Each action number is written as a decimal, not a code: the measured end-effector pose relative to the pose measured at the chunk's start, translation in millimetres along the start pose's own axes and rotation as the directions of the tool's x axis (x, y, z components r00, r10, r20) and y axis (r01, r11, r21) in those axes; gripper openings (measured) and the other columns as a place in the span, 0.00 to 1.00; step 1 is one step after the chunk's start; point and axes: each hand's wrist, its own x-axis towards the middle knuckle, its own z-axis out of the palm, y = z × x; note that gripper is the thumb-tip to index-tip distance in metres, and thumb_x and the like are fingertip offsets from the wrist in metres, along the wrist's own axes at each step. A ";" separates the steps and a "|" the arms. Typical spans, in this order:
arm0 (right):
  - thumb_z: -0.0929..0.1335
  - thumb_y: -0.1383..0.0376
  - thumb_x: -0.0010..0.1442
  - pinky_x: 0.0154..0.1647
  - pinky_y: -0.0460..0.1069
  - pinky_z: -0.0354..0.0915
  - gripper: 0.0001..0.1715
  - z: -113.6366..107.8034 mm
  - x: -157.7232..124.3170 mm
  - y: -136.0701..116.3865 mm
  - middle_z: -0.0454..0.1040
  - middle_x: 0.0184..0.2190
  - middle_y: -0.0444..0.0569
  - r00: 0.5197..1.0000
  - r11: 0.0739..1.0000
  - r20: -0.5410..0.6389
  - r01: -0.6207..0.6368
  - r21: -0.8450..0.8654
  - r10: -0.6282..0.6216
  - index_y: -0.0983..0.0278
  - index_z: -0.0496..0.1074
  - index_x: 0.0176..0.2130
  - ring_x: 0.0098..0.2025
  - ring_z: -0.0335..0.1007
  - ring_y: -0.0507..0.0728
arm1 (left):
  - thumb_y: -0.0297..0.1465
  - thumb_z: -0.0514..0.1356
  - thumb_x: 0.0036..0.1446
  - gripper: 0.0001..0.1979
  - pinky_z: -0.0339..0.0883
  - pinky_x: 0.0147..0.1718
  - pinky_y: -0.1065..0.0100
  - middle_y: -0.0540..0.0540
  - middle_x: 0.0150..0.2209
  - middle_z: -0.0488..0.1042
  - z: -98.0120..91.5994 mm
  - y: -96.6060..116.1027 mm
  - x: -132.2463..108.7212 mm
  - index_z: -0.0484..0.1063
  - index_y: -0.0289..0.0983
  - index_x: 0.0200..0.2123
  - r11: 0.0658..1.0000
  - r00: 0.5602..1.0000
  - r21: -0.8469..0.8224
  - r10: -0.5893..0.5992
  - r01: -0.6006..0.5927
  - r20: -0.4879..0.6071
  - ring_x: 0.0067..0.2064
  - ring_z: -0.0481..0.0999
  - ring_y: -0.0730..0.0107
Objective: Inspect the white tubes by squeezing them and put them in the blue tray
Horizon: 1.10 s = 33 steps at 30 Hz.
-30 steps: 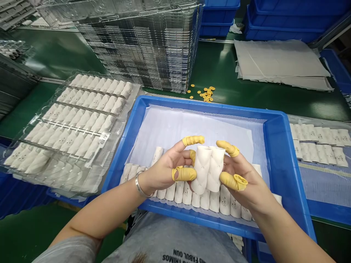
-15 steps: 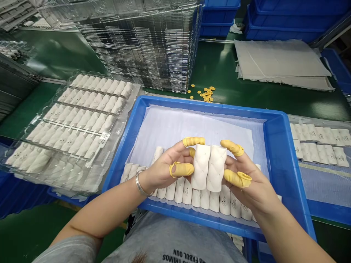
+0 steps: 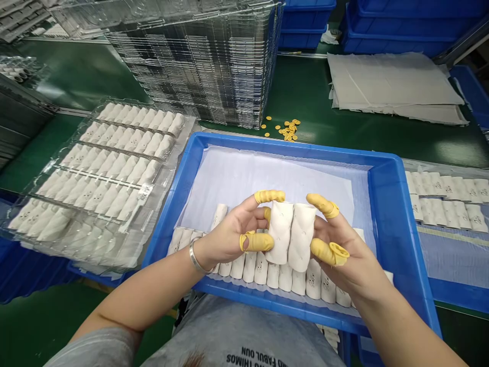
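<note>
My left hand point(image 3: 248, 224), with yellow finger cots and a metal bangle at the wrist, is closed on a white cylindrical piece point(image 3: 280, 234). A second white cylindrical piece point(image 3: 301, 239) is in my right hand point(image 3: 336, 237), which also wears yellow finger cots. The two pieces stand nearly upright side by side, with wavy surfaces and small marks. Both are held above a blue tray point(image 3: 397, 214) lined with white sheet point(image 3: 275, 173). Rows of similar white pieces point(image 3: 261, 267) lie along the tray's near side, several with black markings, partly hidden by my hands.
To the left, clear plastic trays point(image 3: 143, 196) hold rows of white pieces. A tall stack of clear trays point(image 3: 206, 76) stands behind. Yellow discs point(image 3: 289, 131) lie on the green table point(image 3: 305, 97). Pale sheets point(image 3: 393, 84), blue bins point(image 3: 412, 28) and more white pieces point(image 3: 446, 211) are at right.
The right-hand piece has shifted slightly down and tilted a little. My left thumb has moved slightly right over its piece. Both pieces are still held.
</note>
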 end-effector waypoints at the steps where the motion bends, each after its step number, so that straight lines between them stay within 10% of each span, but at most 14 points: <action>1: 0.75 0.59 0.71 0.37 0.49 0.77 0.29 -0.1 -0.1 -0.1 0.77 0.59 0.47 1.000 1.000 -0.004 -0.007 0.022 0.007 0.34 0.69 0.65 0.48 0.80 0.59 | 0.33 0.74 0.57 0.34 0.75 0.35 0.71 0.46 0.43 0.77 0.4 0.7 -0.2 0.68 0.48 0.64 1.000 1.000 -0.011 -0.006 0.006 -0.003 0.42 0.78 0.67; 21: 0.75 0.56 0.70 0.48 0.54 0.80 0.27 -1.5 2.3 -1.1 0.78 0.58 0.48 0.997 0.995 0.025 0.071 -0.069 -0.069 0.39 0.73 0.65 0.50 0.81 0.61 | 0.38 0.74 0.57 0.34 0.80 0.35 0.68 0.43 0.47 0.78 0.1 0.3 -0.4 0.68 0.49 0.65 1.000 1.000 0.012 -0.018 0.017 0.022 0.45 0.82 0.60; 33: 0.73 0.56 0.73 0.36 0.48 0.79 0.23 -4.1 2.6 0.7 0.81 0.55 0.46 1.000 0.999 -0.009 0.028 -0.030 -0.028 0.37 0.74 0.63 0.43 0.83 0.56 | 0.35 0.71 0.61 0.27 0.79 0.33 0.72 0.44 0.51 0.78 2.4 2.9 1.3 0.74 0.53 0.62 1.000 1.000 -0.013 -0.009 0.009 0.015 0.42 0.80 0.67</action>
